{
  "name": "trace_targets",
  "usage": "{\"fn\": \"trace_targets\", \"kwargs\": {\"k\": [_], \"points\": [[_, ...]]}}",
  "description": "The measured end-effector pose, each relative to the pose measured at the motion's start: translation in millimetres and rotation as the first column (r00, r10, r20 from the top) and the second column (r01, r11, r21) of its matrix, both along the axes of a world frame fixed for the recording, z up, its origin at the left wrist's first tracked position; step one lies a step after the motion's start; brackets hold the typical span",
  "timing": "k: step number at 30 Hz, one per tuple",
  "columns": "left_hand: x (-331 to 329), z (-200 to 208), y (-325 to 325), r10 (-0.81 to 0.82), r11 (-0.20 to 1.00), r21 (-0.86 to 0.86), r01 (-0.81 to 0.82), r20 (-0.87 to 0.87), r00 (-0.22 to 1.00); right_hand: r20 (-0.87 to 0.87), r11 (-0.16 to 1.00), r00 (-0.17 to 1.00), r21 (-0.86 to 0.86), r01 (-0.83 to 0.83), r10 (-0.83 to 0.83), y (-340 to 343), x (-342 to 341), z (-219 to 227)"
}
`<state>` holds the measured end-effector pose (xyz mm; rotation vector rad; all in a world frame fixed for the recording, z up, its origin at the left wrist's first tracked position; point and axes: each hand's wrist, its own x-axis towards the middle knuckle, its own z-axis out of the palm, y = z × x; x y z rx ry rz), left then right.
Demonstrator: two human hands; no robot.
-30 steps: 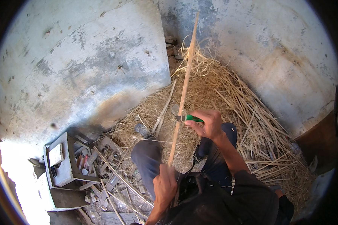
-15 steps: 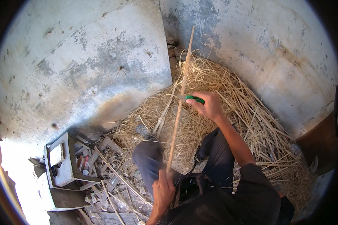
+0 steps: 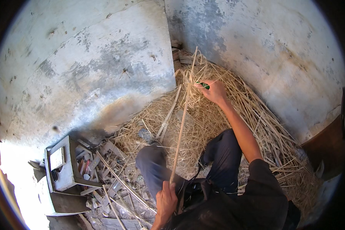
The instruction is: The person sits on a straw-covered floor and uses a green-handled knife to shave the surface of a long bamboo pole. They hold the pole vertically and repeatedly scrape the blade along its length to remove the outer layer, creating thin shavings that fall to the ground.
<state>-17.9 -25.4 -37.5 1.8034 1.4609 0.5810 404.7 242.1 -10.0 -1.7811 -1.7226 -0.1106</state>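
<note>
Bamboo strip (image 3: 181,128) (bamboo by its look; split wood not ruled out) lies out over the floor between the person's knees, near end in the left hand (image 3: 166,199), whose fingers are closed around it. Change over the last second: right hand (image 3: 216,92) has travelled outward from mid-strip to near the far end, and the strip's tip now sits lower in view. Green-handled knife (image 3: 205,86) is gripped in the right fingers; its blade is too small and blurred to tell whether it is still touching the strip. Pale curled shavings (image 3: 190,73) stand at that spot, so I judge this outward paring stroke to be nearly spent. Long axis: away from the lap, leaning slightly right, far tip pointing toward the wall corner above the shavings pile (image 3: 253,111).
</note>
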Motion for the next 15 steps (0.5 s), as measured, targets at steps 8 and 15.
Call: {"fn": "trace_targets", "kwargs": {"k": [8, 15], "points": [[-10.1, -7.4, 32.5, -0.026, 0.959, -0.263, 0.102, 0.278, 0.960, -0.501, 0.994, 0.865, -0.088, -0.058, 0.006, -31.6, -27.4, 14.2], [11.2, -37.1, 47.7, 0.022, 0.898, -0.379, 0.226, 0.550, 0.835, -0.423, 0.988, 0.906, 0.133, 0.074, -0.011, -84.5, -68.5, -1.9]]}}
